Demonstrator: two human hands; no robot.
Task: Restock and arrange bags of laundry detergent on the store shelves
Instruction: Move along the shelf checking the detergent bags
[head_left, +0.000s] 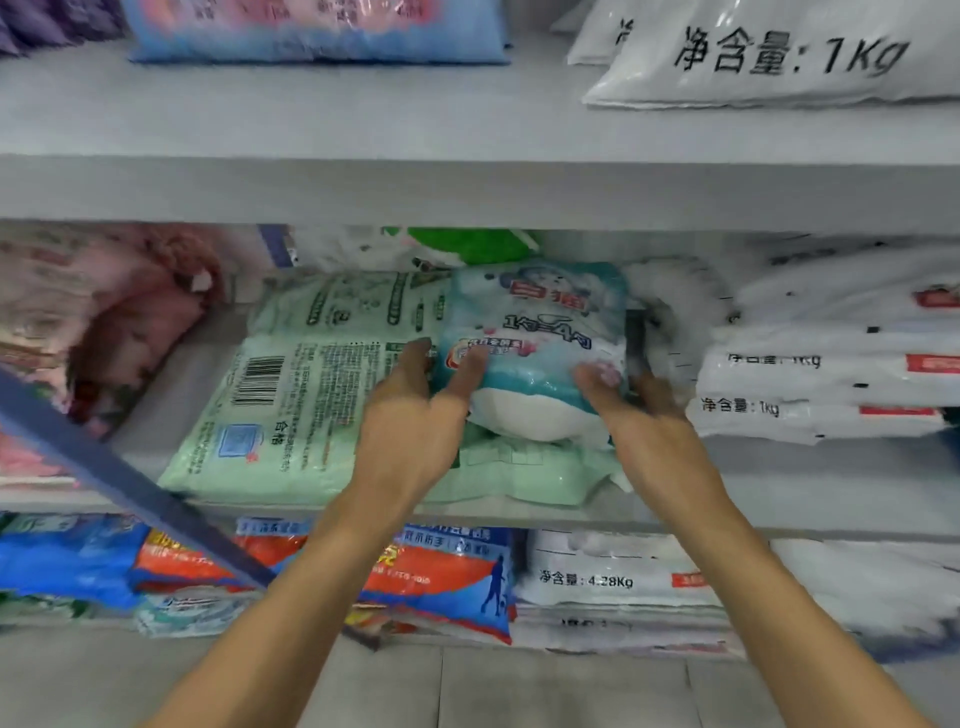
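A small blue-and-white detergent bag (537, 332) lies on top of a large pale green detergent bag (291, 395) on the middle shelf (779, 483). My left hand (415, 410) holds the small bag's left side, thumb on its face and fingers at its edge. On the bag's right side, my right hand (639, 415) holds it with the thumb on top and the fingers behind it. Both forearms reach up from the bottom of the view.
Pink bags (98, 322) fill the shelf's left end and stacked white 1kg bags (831, 364) its right. A green-and-white bag (467, 244) lies behind. The upper shelf (363, 187) carries blue and white bags; the lower one holds blue, orange and white bags. A dark blue strip (130, 483) crosses at left.
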